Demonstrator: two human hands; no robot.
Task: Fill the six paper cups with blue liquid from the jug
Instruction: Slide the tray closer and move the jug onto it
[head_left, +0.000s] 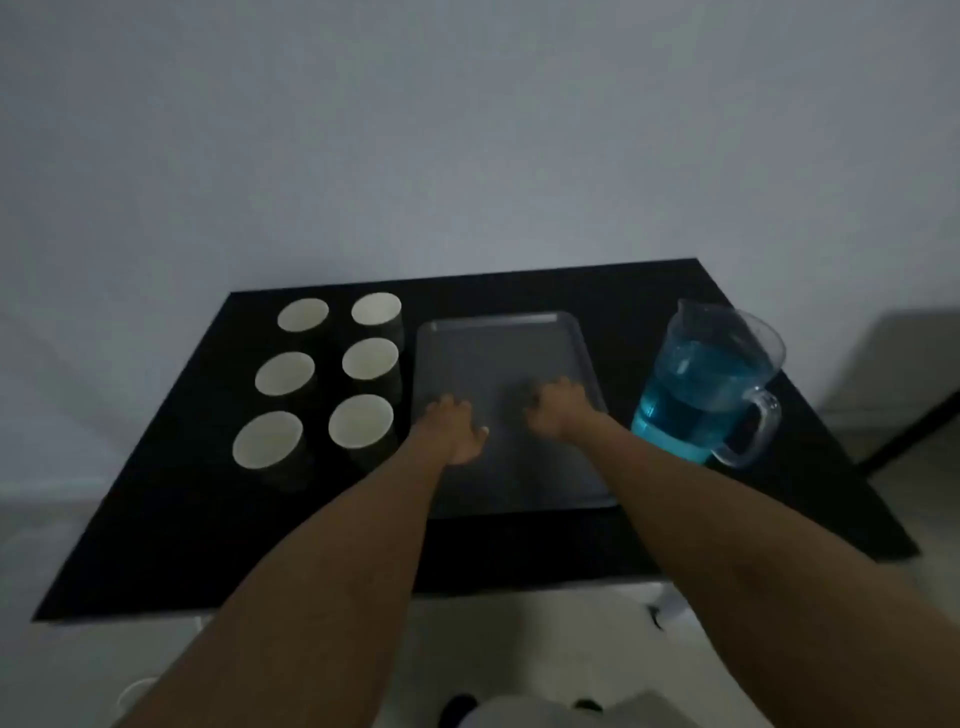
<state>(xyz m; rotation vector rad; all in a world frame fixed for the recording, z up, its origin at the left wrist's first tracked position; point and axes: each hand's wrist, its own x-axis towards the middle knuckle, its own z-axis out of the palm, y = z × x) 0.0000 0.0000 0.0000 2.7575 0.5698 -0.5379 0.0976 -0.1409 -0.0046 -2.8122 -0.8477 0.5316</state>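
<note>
Both hands (506, 421) are lying flat and apart on the tray (498, 343), holding nothing, while the full jug (706, 384) (sitting near the worktop's right edge) could slosh blue liquid over the six empty cups (322, 379) by the left edge.

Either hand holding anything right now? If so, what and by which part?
Nothing is held. The left hand and right hand both lie over the flat grey metal tray; the clear plastic jug of blue liquid stands untouched.

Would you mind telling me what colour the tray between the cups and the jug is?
The tray is plain grey, seen in the head view.
</note>
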